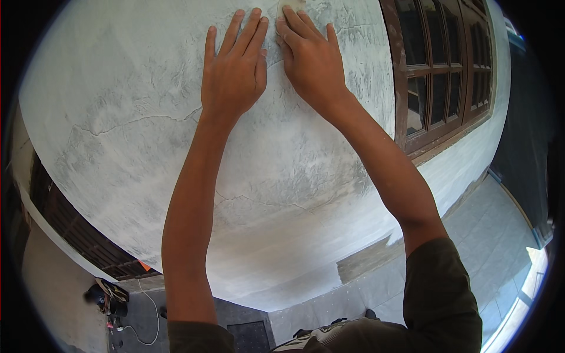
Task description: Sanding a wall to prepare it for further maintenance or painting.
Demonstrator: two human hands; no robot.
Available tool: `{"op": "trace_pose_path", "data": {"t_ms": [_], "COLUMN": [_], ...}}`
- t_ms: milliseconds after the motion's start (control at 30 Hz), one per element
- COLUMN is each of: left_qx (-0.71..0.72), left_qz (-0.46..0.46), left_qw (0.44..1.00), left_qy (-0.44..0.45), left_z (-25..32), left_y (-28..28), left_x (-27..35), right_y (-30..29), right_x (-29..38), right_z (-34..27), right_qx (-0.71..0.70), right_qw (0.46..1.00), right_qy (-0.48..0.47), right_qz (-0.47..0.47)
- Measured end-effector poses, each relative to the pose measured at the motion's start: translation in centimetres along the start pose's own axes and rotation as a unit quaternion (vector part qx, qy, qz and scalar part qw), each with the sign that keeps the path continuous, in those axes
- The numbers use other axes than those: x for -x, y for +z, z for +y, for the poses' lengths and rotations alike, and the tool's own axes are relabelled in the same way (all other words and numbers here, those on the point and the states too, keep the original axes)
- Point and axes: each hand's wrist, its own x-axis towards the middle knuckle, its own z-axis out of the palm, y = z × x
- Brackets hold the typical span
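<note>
Both arms reach up a painted plaster wall (145,88), white with grey, scuffed patches and thin cracks. My left hand (236,61) lies palm-down against it, fingers spread, holding nothing. To its right, my right hand (313,57) presses a thin pale sheet (296,3) to the wall under its fingertips. The sheet looks like sandpaper; most of it is hidden by the fingers or cut off by the top of the picture. A crack (145,118) runs across the wall to my left wrist, and another (265,202) crosses lower down between my forearms.
A brown wooden window (435,70) with glass panes is set in the wall at right. Grey floor tiles (476,220) lie below. At lower left are a dark bag (115,293), a white cable (155,326) and a barred opening (84,229). A dark mat (249,336) lies near the wall's corner.
</note>
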Motion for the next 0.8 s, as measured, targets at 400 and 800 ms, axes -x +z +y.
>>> {"op": "trace_pose_path", "data": {"t_ms": [400, 800], "left_qx": [-0.006, -0.005], "left_qz": [-0.009, 0.005], "left_qw": [1.000, 1.000], "left_qy": [-0.010, -0.006], "left_z": [-0.4, -0.7], "left_y": [-0.5, -0.5], "left_x": [0.9, 0.9], "right_y": [-0.9, -0.8], "right_x": [4.1, 5.6], "right_z": [-1.9, -3.0], "right_qx": [0.013, -0.016], "right_qw": [0.998, 0.998], "right_qy": [-0.002, -0.028], "right_qz": [-0.055, -0.056]}}
